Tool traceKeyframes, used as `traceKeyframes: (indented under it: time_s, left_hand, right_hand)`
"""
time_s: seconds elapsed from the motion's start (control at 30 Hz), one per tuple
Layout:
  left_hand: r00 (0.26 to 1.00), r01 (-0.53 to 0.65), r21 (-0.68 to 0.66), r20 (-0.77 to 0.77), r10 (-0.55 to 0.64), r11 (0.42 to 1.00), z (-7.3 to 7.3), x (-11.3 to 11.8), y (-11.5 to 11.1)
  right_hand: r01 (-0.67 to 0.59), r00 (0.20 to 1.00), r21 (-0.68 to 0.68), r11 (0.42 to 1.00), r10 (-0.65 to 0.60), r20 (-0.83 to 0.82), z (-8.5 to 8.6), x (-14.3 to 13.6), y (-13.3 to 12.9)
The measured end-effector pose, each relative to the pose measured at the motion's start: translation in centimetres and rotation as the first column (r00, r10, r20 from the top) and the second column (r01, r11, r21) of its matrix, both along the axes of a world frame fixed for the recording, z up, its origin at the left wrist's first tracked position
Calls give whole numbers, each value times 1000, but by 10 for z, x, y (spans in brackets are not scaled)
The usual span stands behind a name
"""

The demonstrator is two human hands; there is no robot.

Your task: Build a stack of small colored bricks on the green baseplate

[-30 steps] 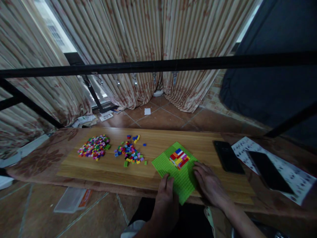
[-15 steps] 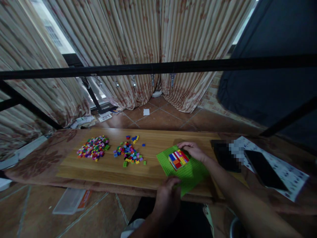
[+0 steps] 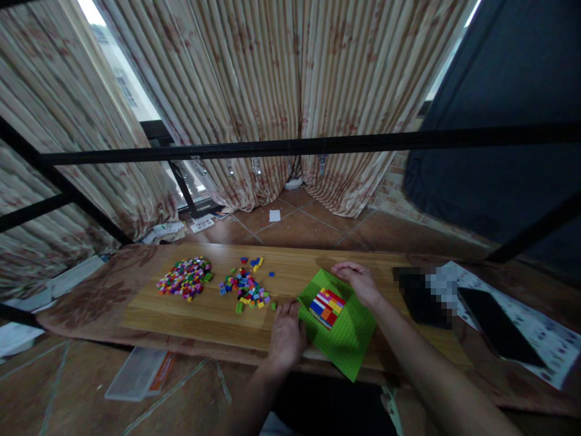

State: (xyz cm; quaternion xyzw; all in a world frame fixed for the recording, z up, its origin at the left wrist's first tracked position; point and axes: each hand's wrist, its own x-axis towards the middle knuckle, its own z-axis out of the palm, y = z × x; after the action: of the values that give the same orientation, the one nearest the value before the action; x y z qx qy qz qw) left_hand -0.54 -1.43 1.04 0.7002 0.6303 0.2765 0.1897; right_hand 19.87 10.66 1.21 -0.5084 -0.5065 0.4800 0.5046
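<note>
A green studded baseplate (image 3: 349, 348) lies turned at an angle on the wooden board, its near corner reaching past the board's front edge. Built on it is a block of toy bricks (image 3: 327, 307) in red, white, blue, yellow and orange. My left hand (image 3: 288, 336) is closed at the plate's left corner, fingers at its edge and the thumb side partly hidden. At the far right edge, my right hand (image 3: 362, 283) pinches the plate with bent fingers. Left of the plate lies a loose pile of mixed bricks (image 3: 245, 287).
A larger heap of small bricks (image 3: 184, 277) sits farther left on the wooden board (image 3: 204, 321). To the right are a black phone-like slab (image 3: 497, 324), a printed sheet (image 3: 551, 357) and a dark, partly blurred object (image 3: 424, 303). A black rail (image 3: 272, 148) crosses beyond the board.
My left hand has moved up and left from the near side to the plate's left corner. The baseplate has turned with its bricks. My right hand stays at the far edge.
</note>
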Motion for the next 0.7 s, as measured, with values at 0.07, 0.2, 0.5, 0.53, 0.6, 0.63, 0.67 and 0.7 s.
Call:
traceKeyframes:
  time_s: [0.07, 0.2, 0.5, 0.53, 0.6, 0.63, 0.67, 0.7]
  left_hand:
    - [1000, 8, 16, -19, -8, 1000, -3, 1, -8]
    - [998, 8, 18, -69, -7, 1000, -6, 8, -26]
    - [990, 2, -46, -139, -8, 999, -10, 39, -49]
    - [990, -2, -52, -138, -5, 999, -9, 39, -49]
    - [991, -5, -58, -136, -3, 998, -9, 40, -48]
    - [991, -5, -59, -136, -3, 998, -9, 39, -48]
    - [991, -5, -62, -137, -3, 998, -10, 39, -47]
    - [990, -5, -64, -139, -4, 998, -11, 39, -47]
  right_hand:
    - [75, 997, 1, 997, -75, -2, -1, 10, -22]
    - [143, 988, 25, 989, -144, 59, -4, 20, -72]
    - [-78, 950, 68, 995, 54, 308, 8, 17, -84]
    - [-103, 942, 63, 993, 77, 327, 9, 16, -81]
    - [-132, 932, 36, 991, 111, 345, 9, 14, -79]
    - [-140, 929, 21, 990, 124, 349, 8, 13, -78]
    - [-143, 927, 8, 990, 131, 351, 6, 13, -78]
    - [-143, 927, -2, 990, 134, 351, 5, 12, -78]
